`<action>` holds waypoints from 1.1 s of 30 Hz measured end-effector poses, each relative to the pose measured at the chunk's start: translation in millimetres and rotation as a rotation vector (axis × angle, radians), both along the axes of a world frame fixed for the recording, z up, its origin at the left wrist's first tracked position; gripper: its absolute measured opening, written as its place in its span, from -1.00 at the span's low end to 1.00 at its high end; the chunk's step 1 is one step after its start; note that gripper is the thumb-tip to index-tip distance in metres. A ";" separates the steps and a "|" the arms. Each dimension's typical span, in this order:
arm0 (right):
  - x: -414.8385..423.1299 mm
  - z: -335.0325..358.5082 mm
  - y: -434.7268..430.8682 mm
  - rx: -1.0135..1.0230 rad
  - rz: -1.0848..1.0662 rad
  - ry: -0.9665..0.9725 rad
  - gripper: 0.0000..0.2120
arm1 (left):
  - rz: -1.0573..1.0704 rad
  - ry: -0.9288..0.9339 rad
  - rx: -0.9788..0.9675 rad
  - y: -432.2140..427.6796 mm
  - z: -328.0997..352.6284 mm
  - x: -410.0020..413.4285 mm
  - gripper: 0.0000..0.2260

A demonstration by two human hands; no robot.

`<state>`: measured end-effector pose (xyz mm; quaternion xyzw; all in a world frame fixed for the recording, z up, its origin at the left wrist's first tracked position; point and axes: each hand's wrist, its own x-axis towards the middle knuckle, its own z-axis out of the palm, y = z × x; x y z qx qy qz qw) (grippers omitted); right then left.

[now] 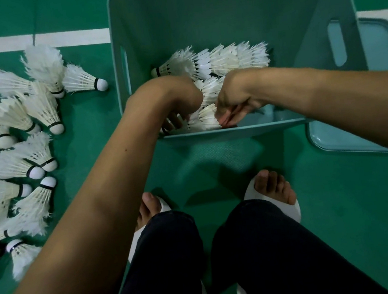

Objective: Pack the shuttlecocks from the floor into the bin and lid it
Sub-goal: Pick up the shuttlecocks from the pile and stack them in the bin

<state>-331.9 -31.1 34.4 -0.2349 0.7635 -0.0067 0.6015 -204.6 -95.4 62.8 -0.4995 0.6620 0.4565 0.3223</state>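
two hands in bin, gripping shuttlecocks (lid beside)

White shuttlecocks lie scattered left of the open teal bin, more nested inside; lid lies right.

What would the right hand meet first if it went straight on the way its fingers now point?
The right hand points down and toward the person's left inside the bin, so it would first meet the stacked shuttlecocks, which its fingers seem to touch; depth is unclear.
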 end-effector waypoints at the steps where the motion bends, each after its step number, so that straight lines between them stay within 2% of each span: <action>1: 0.4 -0.8 -0.7 -0.011 0.021 0.021 -0.82 | 0.005 0.012 -0.016 0.7 0.7 0.8 -0.61; 8: -11.5 33.3 -5.5 -0.088 0.119 0.121 -0.75 | 0.009 0.146 -0.148 -2.2 18.0 2.0 -0.66; 10: -14.8 55.8 -4.6 -0.184 0.078 0.165 -0.73 | 0.052 0.255 -0.216 -4.2 31.4 8.2 -0.72; 14: -3.5 104.7 -0.2 -0.435 -0.041 0.207 -0.76 | 0.190 0.597 -0.339 -1.7 64.1 38.1 -0.80; 17: 30.0 136.3 -1.3 -0.663 -0.102 0.177 -0.85 | 0.264 0.807 -0.496 2.9 87.8 66.8 -0.86; 20: 76.6 153.0 -9.6 -0.888 -0.077 0.158 -0.82 | 0.425 0.929 -0.636 -2.1 98.7 101.2 -0.89; 23: 131.0 149.9 -26.0 -1.017 -0.025 0.169 -0.83 | 0.632 0.888 -0.707 -10.5 84.4 148.5 -0.92; 25: 170.6 133.5 -36.0 -1.038 0.059 0.143 -0.81 | 0.772 0.781 -0.754 -13.1 63.6 190.3 -0.91; 30: 235.8 63.2 -40.6 -0.793 0.349 -0.150 -0.75 | 1.007 0.472 -0.930 16.9 9.6 297.1 -0.85; 32: 250.0 32.8 -41.3 -0.723 0.497 -0.122 -0.68 | 0.909 0.294 -0.994 33.9 -11.2 342.3 -0.80; 33: 254.0 21.5 -40.9 -0.700 0.562 -0.096 -0.64 | 0.730 0.213 -0.971 44.1 -23.6 357.7 -0.71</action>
